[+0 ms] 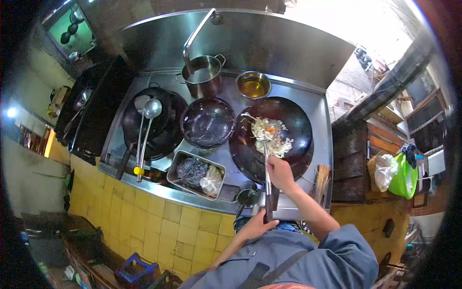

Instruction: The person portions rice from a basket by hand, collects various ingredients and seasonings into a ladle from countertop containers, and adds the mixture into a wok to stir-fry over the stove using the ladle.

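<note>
A large dark wok (299,113) sits on the stove at the right, with pale shredded food and some orange bits (274,134) in it. My right hand (280,172) is closed around the shaft of a long-handled metal cooking utensil (267,159). Its head is buried in the food, so I cannot tell whether it is a ladle or a spatula. Lower down, my left hand (257,226) is closed on the dark wok handle (274,198), close to my body. A small dark pot (248,196) stands just left of that handle.
Behind the wok are a bowl of yellow oil (253,86) and a steel pot (202,82) under a faucet (192,38). An empty wok (208,123) lies left, then ladles (152,110) on another wok. A metal tray (219,191) holds bags. A bamboo brush (322,179) stands right.
</note>
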`<state>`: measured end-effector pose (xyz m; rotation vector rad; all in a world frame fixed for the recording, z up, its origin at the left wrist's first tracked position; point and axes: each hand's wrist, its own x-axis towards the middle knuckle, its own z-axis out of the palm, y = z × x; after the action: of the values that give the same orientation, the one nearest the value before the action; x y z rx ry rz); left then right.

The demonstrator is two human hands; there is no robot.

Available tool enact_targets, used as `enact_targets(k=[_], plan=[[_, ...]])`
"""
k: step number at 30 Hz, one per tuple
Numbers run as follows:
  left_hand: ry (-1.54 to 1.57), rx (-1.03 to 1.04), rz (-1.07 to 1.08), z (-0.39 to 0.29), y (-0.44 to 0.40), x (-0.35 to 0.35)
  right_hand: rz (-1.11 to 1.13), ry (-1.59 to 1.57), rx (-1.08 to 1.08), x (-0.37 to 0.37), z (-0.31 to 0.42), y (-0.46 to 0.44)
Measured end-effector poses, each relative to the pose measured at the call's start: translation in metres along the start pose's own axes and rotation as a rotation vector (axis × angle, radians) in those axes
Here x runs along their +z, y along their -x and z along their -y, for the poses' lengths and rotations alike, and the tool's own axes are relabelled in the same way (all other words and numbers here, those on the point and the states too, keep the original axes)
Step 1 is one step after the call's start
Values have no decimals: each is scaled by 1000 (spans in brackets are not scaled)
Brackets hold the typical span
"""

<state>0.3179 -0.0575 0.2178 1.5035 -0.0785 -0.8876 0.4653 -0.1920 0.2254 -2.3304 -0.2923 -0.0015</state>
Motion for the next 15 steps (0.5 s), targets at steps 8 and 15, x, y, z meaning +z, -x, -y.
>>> enact_targets(k=[8,15], plan=[[-375,202,320,-53,-28,46,373,-1549,902,-39,-94,109],[-294,112,201,-32,-6,44,222,-1310,791,-78,-106,127]])
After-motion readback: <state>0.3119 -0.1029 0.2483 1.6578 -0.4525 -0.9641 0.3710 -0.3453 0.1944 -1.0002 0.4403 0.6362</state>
